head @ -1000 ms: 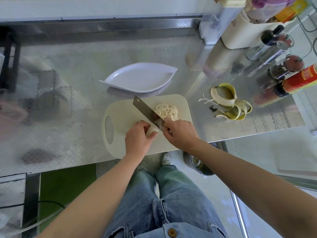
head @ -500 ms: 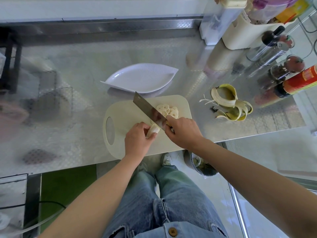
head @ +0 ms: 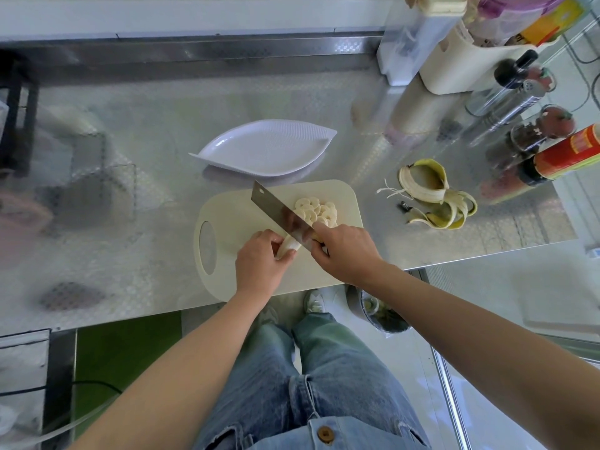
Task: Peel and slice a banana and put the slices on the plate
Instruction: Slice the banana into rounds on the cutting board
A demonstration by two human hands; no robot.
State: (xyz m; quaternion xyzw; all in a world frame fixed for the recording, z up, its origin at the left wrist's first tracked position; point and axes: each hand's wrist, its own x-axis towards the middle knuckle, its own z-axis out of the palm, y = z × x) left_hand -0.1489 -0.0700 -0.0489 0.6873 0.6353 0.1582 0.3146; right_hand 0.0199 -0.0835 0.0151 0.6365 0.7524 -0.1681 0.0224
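A short stub of peeled banana (head: 289,247) lies on the cream cutting board (head: 337,274). My left hand (head: 261,263) pinches the stub from its left end. My right hand (head: 345,251) grips the handle of a steel cleaver (head: 279,211), whose blade stands across the stub just right of my left fingers. A pile of several cut slices (head: 316,211) sits on the board behind the blade. The white leaf-shaped plate (head: 264,151) lies beyond the board with nothing on it.
The banana peel (head: 433,198) lies on the steel counter (head: 130,190) to the right of the board. Sauce bottles (head: 565,154), jars and a white holder (head: 454,60) crowd the back right corner. The counter's front edge runs just under my wrists.
The cleaver rose off the banana and stands across it once more, a little further left; the stub in my left hand is shorter.
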